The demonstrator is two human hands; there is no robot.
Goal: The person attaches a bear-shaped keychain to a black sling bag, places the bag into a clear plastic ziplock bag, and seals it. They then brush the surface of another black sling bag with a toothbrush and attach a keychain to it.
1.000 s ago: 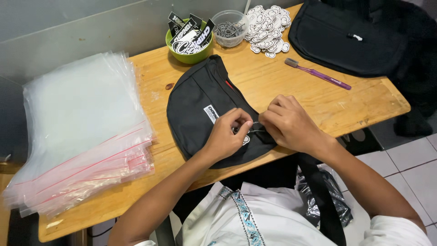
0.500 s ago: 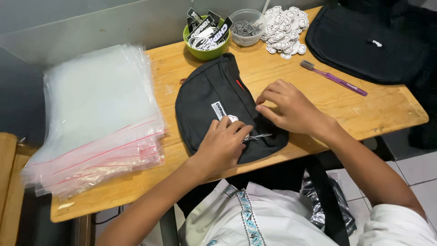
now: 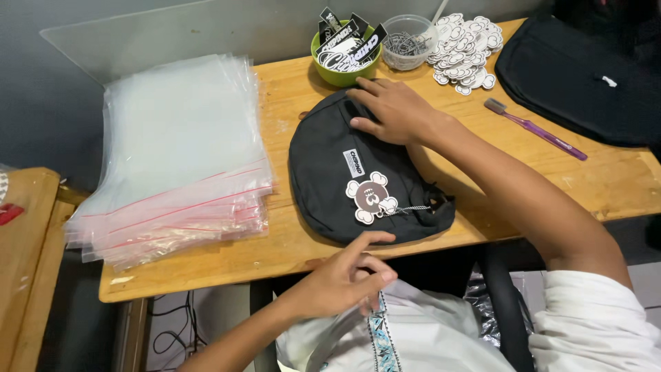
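Right hand (image 3: 390, 110) spread open, palm down, pressed flat on the far upper end of the black sling bag (image 3: 344, 172), fingers pointing left toward the green bowl (image 3: 342, 73); gripping nothing, only resting on the fabric. Left hand (image 3: 348, 275) off the bag, hovering just below the near edge of the wooden surface (image 3: 206, 255) in front of the white shirt (image 3: 413, 331), loosely curled, thumb and forefinger close together, holding nothing that can be made out.

Bag lying flat near the middle of the surface, long axis running diagonally from upper left near the bowl down to lower right, narrow tip (image 3: 444, 207) pointing right toward the edge. Round cartoon-face tag (image 3: 370, 198) on the front panel, fastened by a short ball chain (image 3: 410, 208) trailing right. Bag between the two hands: right hand on its far end, left hand apart just beyond its near rim.

Stack of clear zip bags (image 3: 175, 158) to the left, purple toothbrush (image 3: 536, 129) to the right.
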